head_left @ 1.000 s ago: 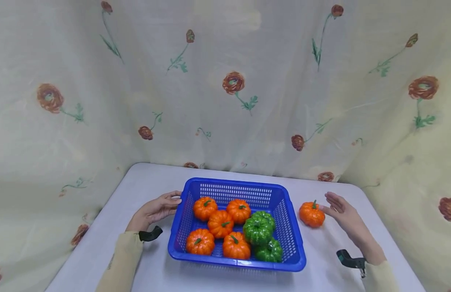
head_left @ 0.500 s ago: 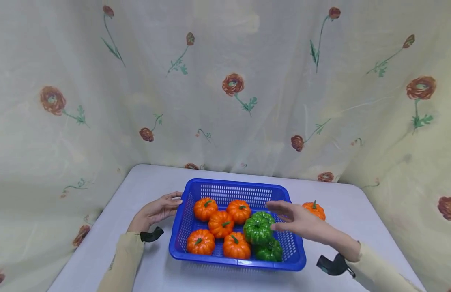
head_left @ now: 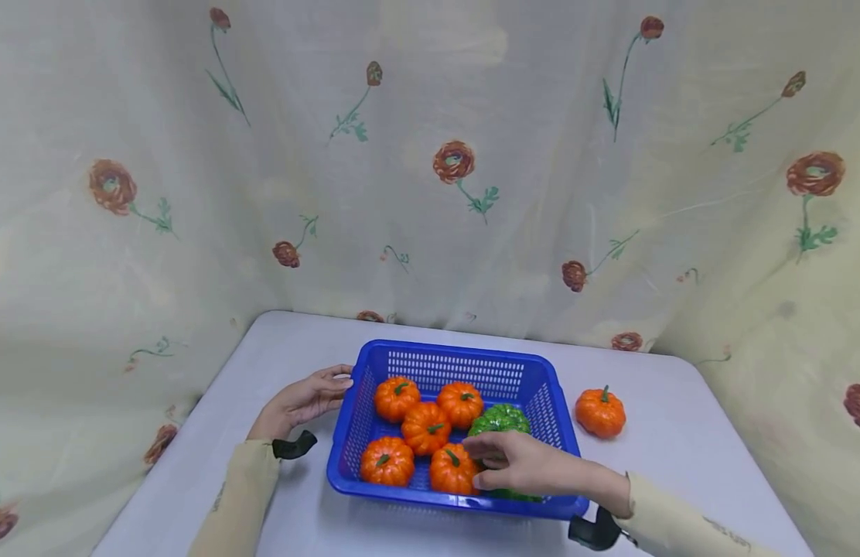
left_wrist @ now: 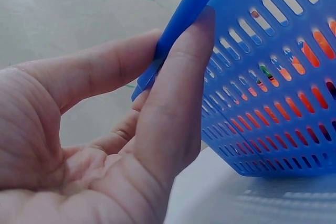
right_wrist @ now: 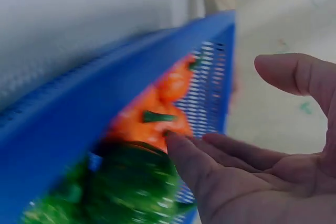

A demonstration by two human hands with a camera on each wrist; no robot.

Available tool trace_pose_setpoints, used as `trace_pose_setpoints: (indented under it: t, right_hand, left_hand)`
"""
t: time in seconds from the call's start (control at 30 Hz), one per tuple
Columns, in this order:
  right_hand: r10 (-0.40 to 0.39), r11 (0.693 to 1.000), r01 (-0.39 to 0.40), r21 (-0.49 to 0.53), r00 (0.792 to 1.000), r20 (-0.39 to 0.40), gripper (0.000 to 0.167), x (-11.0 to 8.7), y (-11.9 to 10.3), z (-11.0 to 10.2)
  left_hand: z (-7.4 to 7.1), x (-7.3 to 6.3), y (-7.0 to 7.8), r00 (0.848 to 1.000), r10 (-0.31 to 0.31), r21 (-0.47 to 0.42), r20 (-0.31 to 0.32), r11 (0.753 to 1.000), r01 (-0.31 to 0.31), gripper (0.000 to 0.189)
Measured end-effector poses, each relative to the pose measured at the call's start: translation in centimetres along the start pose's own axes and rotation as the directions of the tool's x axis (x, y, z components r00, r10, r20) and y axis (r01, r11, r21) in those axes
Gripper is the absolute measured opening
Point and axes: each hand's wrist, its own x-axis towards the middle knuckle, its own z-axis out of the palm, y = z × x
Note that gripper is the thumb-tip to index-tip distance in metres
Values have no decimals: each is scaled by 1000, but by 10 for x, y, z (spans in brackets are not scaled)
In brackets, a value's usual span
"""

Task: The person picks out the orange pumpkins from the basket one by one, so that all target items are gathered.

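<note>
A blue slotted plastic basket (head_left: 395, 493) holds several small orange pumpkins (head_left: 387, 462) and some green ones (head_left: 501, 418). My left hand (head_left: 306, 401) pinches the basket's left rim between thumb and fingers; the left wrist view shows the blue rim (left_wrist: 184, 17) between them. Over the basket's front right part is my right hand (head_left: 527, 466), its fingertips close to the front orange pumpkin (head_left: 452, 469). Thumb and fingers of that hand (right_wrist: 273, 177) stand apart in the right wrist view, with nothing between them. It hides much of the green pumpkins from the head camera.
One more orange pumpkin (head_left: 601, 412) lies on the white table (head_left: 680, 449), right of the basket. A flower-patterned curtain (head_left: 416, 193) hangs behind the table and along its sides.
My right hand has left the side of the loose orange pumpkin and moved left over the basket, past the green pumpkins. The left hand still holds the rim. The pumpkins have stayed in place.
</note>
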Motion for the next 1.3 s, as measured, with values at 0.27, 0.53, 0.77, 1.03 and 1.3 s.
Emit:
trace_pose_setpoints:
  t: [0.27, 0.53, 0.77, 1.03, 1.3]
  right_hand:
    - [68, 992, -69, -106, 998, -10, 66, 18, 19, 7]
    - [141, 985, -141, -96, 990, -5, 72, 31, 25, 5]
    - [193, 972, -190, -140, 981, 9, 72, 40, 20, 3]
    - [155, 906, -166, -390, 986, -59, 62, 49, 4, 8]
    - [100, 892, -112, -437, 994, -49, 53, 59, 10, 9]
  left_hand:
    - [-1, 2, -1, 1000, -7, 14, -15, 1000, 8, 31]
    - [-2, 2, -3, 1000, -5, -1, 4, 1000, 5, 32]
    - [-2, 0, -1, 1000, -13, -33, 14, 999, 13, 34]
    - [-4, -4, 4, 999, 12, -27, 46, 1000, -11, 29]
    - [-1, -3, 2, 999, 7, -2, 35, 1000, -6, 30]
